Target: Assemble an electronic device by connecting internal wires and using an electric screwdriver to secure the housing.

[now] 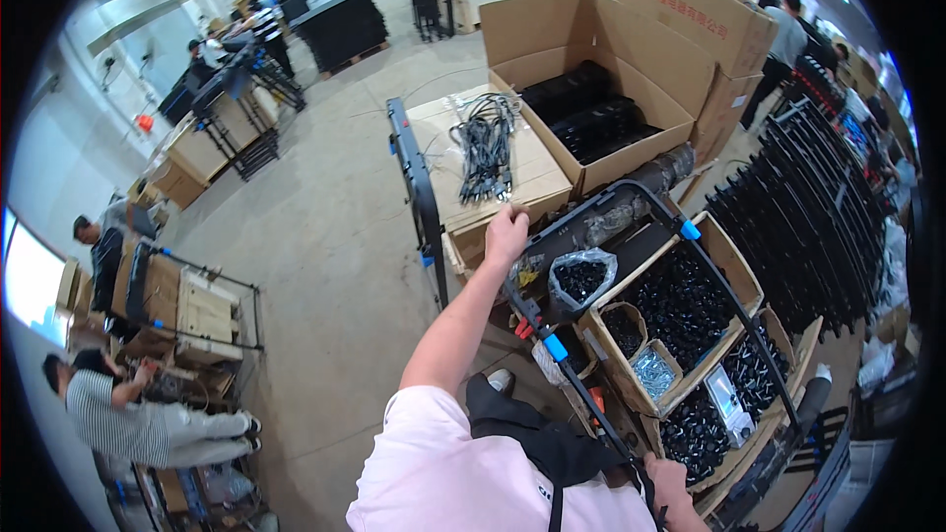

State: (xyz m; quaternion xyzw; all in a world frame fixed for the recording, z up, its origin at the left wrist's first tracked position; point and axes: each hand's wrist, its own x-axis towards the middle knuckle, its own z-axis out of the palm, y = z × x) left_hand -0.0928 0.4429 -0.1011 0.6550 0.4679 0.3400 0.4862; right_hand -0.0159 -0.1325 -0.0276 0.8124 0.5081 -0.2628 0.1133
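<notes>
My left hand [506, 234] is stretched forward with its fingers closed, at the near end of a bundle of black cables [485, 146] with metallic plug ends. What lies between those fingers, if anything, is hidden. The cables lie on a cardboard-topped stand [537, 160]. Low on the right, my right hand [669, 481] is closed around the lower end of a black tubular frame [724, 281] with blue clips. This frame leans over open boxes of small parts.
Black caps fill a cardboard box [751, 288]; screws [652, 372] lie in a smaller one. A clear bag [583, 276] holds black parts. Behind stands a large carton [583, 24] with black pieces. Another upright frame [418, 182] borders the stand. Co-workers [148, 409] are at left.
</notes>
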